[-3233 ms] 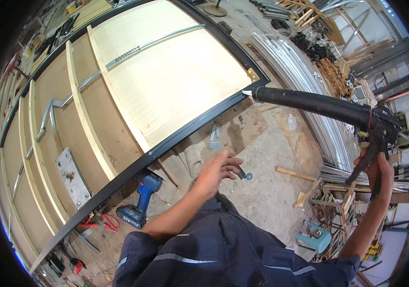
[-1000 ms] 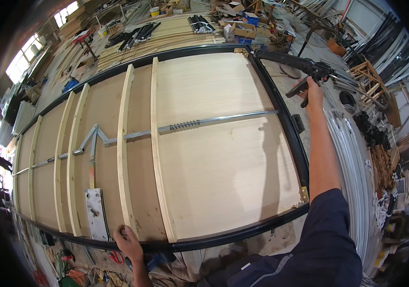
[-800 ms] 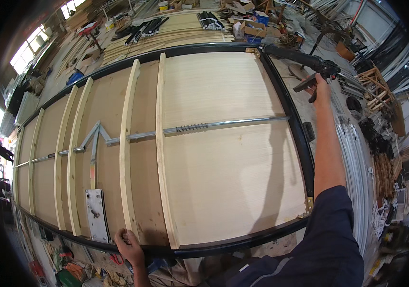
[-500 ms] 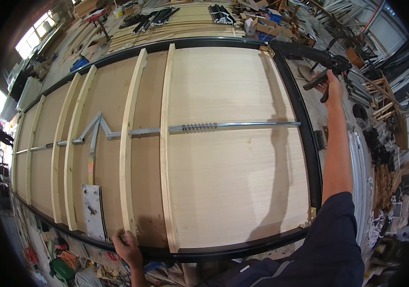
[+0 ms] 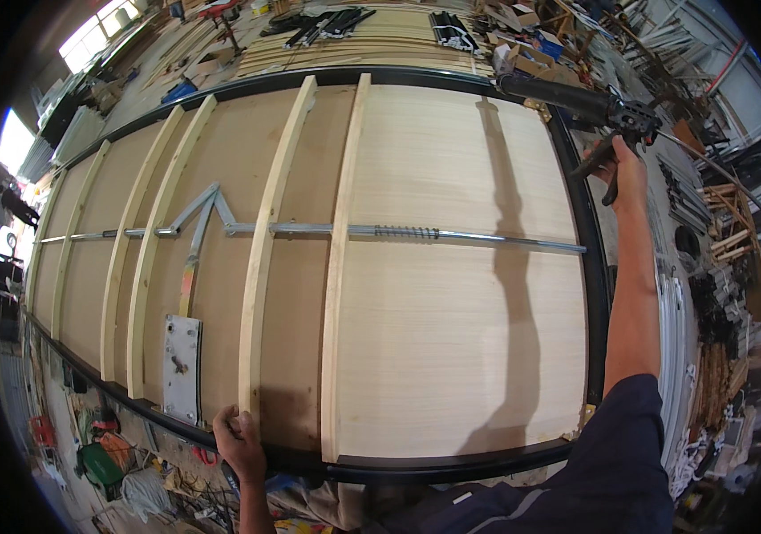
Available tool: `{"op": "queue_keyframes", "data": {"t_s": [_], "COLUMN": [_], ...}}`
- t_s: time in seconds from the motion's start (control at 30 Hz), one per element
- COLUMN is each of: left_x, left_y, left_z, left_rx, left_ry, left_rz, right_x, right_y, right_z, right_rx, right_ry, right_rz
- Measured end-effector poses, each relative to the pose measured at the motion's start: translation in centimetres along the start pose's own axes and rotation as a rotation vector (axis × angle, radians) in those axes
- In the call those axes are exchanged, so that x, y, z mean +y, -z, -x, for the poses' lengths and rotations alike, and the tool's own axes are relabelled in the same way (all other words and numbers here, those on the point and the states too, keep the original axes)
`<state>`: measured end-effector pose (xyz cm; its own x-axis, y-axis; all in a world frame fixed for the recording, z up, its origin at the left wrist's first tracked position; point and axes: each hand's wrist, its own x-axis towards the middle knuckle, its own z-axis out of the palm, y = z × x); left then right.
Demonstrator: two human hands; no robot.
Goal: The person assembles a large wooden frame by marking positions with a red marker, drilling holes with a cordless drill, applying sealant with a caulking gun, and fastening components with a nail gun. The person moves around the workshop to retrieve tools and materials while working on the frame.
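Observation:
In front of me lies a large panel with a black frame (image 5: 443, 470) and pale wooden slats (image 5: 265, 240) across it. My right hand (image 5: 627, 178) is wrapped round the handle of a black caulking gun (image 5: 563, 96) at the far right corner. The gun's barrel points left, its front end over the far frame edge. My left hand (image 5: 242, 447) rests with curled fingers on the near edge, at the end of a slat; whether it grips is unclear. A metal rod (image 5: 514, 240) with a spring (image 5: 405, 233) runs lengthwise, joined to a bent metal linkage (image 5: 201, 214).
A pale metal plate (image 5: 182, 369) sits inside the near edge. Brass-coloured brackets (image 5: 538, 110) mark the right corners. Beyond lie wooden strips (image 5: 380, 40), bundled black bars (image 5: 331, 28) and cardboard boxes (image 5: 532, 67). Metal lengths (image 5: 676, 329) stand to the right.
My view has shifted, so the panel appears further right. The caulking gun's front end has moved left along the far edge past the corner. My left hand stays by the same slat.

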<state>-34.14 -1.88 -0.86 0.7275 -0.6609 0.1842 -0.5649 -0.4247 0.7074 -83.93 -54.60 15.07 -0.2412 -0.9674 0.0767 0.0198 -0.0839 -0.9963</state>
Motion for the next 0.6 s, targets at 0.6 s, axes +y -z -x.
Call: {"op": "queue_keyframes", "data": {"t_s": [0.6], "left_x": [-0.7], "left_y": [0.5], "left_z": [0.2], "left_rx": [0.012], "left_ry": [0.035], "left_rz": [0.022], "right_x": [0.2], "right_y": [-15.8], "right_z": [3.7], "right_rx": [-0.271], "right_ry": [0.02], "right_rz": [-0.059]}}
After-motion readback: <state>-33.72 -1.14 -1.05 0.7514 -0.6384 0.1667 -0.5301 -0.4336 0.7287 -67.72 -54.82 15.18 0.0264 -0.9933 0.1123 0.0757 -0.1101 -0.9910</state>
